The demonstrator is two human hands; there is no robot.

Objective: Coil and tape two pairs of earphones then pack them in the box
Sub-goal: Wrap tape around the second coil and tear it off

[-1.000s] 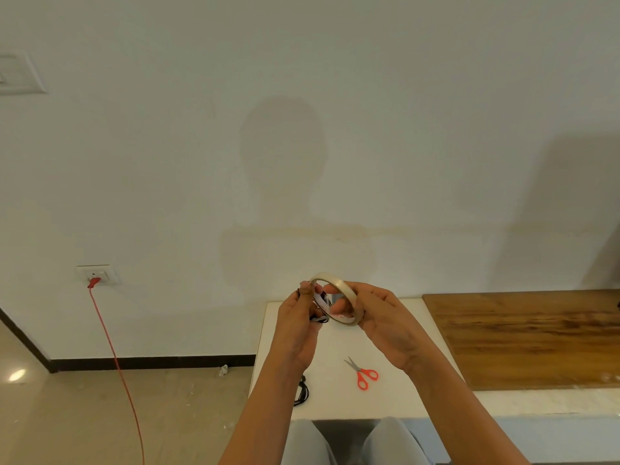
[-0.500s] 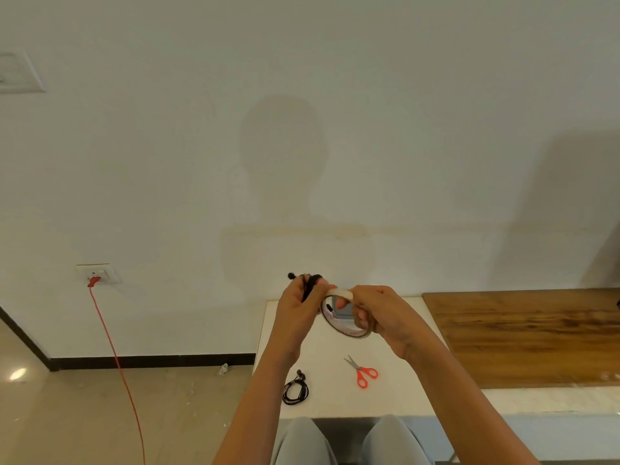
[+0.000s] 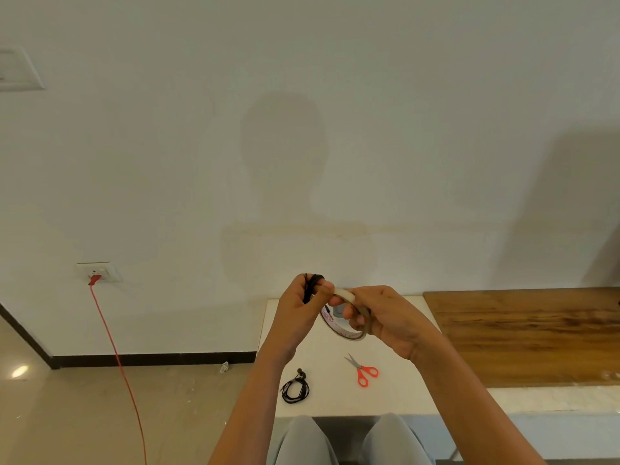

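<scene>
My left hand [image 3: 298, 312] is closed around a coiled pair of black earphones [image 3: 312, 286], whose top sticks out above my fingers. Beside it, my right hand [image 3: 385, 317] grips a roll of tan tape [image 3: 349, 333], tilted so its open ring faces me. The two hands touch above the white table [image 3: 335, 401]. A second coiled pair of black earphones [image 3: 295, 389] lies on the table near its front left corner. A grey object shows through the tape ring; I cannot tell what it is.
Red-handled scissors [image 3: 364, 372] lie on the white table, right of the coiled earphones. A wooden board [image 3: 523, 333] covers the surface to the right. A red cable [image 3: 117, 357] hangs from a wall socket [image 3: 97, 271] to the floor at left. My knees are under the table's front edge.
Both hands rose slightly. The tape roll tipped down and right in my right hand, and the earphone coil in my left hand came up above my fingers.
</scene>
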